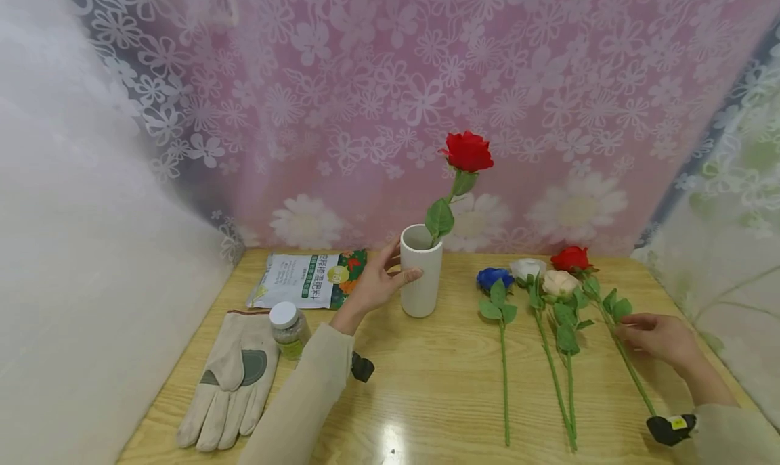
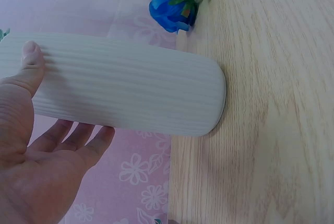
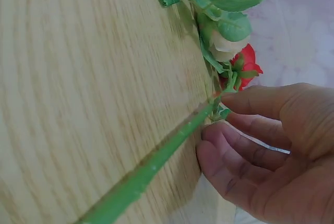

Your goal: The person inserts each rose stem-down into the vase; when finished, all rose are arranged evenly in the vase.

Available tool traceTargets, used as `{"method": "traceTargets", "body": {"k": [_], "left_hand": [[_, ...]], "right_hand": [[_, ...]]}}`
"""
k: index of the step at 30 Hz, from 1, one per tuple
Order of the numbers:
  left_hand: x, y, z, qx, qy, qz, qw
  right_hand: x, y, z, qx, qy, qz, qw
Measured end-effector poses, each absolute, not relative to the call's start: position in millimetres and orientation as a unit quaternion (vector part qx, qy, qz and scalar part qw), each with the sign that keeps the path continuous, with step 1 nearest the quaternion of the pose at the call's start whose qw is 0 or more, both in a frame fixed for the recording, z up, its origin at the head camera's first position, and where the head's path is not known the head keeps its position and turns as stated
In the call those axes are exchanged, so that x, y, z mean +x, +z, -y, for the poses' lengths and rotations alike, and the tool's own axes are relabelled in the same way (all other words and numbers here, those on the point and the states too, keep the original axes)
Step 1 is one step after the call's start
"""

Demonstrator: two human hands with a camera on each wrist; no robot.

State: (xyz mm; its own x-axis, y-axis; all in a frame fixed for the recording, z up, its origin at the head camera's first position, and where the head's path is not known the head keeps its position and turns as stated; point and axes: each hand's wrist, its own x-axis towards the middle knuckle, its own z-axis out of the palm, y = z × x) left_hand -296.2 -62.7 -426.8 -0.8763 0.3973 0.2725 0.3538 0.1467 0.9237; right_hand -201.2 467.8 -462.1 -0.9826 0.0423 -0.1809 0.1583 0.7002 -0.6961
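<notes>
My left hand point(image 1: 379, 282) holds a white ribbed vase point(image 1: 422, 282), thumb on its near side and fingers behind. In the left wrist view the vase point(image 2: 130, 85) stands on the wooden table. A red artificial rose point(image 1: 468, 152) leans out of the vase's mouth to the right. At the right, my right hand point(image 1: 661, 342) pinches the stem point(image 1: 636, 377) of another red rose point(image 1: 571, 258), which lies on the table. The right wrist view shows the fingertips point(image 3: 229, 98) at that green stem point(image 3: 156, 164), just below the leaves.
A blue rose point(image 1: 495, 279), a white rose point(image 1: 527, 269) and a cream rose point(image 1: 560, 283) lie left of the right hand. On the left are a printed bag point(image 1: 298, 281), a white-lidded jar point(image 1: 289, 329) and a work glove point(image 1: 231, 384). A floral curtain point(image 1: 365, 113) hangs behind.
</notes>
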Motion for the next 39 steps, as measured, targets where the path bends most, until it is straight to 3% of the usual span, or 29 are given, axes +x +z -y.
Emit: {"method": "traceTargets", "body": {"k": [13, 20, 25, 30, 39], "left_hand": [[-296, -427, 63, 0.249, 0.605, -0.756, 0.019], [-297, -427, 63, 0.249, 0.602, -0.759, 0.017], [-297, -427, 63, 0.252, 0.602, -0.758, 0.017], [-297, -427, 63, 0.243, 0.596, -0.765, 0.016], [-297, -427, 62, 0.239, 0.597, -0.766, 0.020]], "right_hand": [[-209, -467, -465, 0.062, -0.335, -0.936, 0.087], [-209, -463, -462, 0.040, -0.342, -0.937, 0.058], [-209, -441, -455, 0.021, -0.380, -0.924, 0.032], [-208, -412, -440, 0.008, -0.412, -0.911, -0.028], [-215, -363, -386, 0.013, -0.561, -0.823, -0.090]]}}
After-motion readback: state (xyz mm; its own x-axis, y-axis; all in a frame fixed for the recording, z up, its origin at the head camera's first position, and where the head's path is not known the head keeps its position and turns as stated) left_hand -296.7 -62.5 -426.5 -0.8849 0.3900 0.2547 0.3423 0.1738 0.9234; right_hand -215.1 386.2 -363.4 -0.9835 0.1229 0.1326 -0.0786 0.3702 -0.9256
